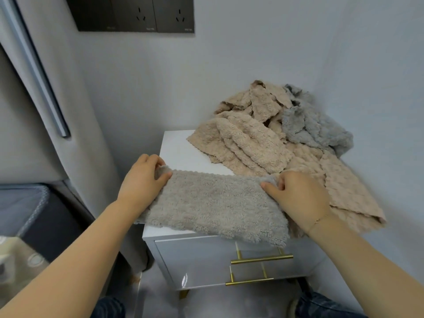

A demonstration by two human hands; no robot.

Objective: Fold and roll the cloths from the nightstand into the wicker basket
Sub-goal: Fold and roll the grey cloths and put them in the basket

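1. White nightstand stands in a grey corner, a pile of cloths heaped at its back right; no wicker basket is in view.
2. Grey cloth lies spread along the front edge; left hand pinches its far left corner, right hand pinches the far right one.
3. Its near hem hangs over the drawer front; a careless pull could drag it to the floor.
4. That right hand rests against the beige heap; folding may snag a neighbouring cloth, or leave corners misaligned and the roll crooked.
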